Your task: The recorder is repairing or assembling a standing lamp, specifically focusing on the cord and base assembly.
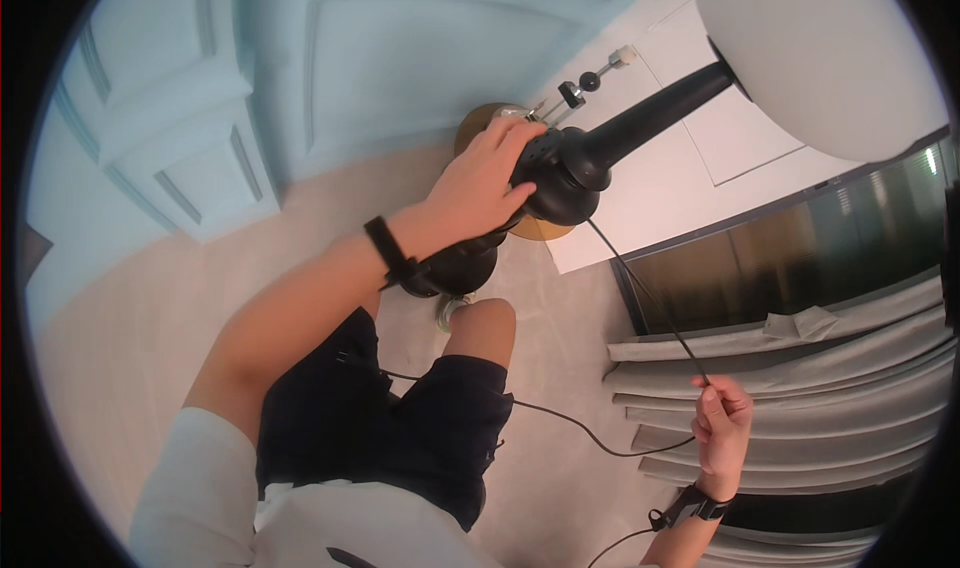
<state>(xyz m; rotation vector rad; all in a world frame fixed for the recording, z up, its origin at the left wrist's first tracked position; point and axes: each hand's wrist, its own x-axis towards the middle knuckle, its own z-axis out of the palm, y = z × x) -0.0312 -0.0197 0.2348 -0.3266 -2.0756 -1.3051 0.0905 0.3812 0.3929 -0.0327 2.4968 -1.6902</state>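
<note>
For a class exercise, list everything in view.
Stand: one, black, centre
Rounded head: one, white, upper right
Cord: one, black, right
Rod: one, silver, beside stand
Wall: one, blue, upper left
Panel: one, white, upper right
Glass pane: one, dark, right
Curtain: one, grey, right
Floor: one, beige, beneath
Shirt: one, white, bottom
Shorts: one, dark, bottom
Wristbands: two, black, wrists
Knee: one, bare, centre
Left hand: one, bare, on stand
Right hand: one, bare, gripping cord
</note>
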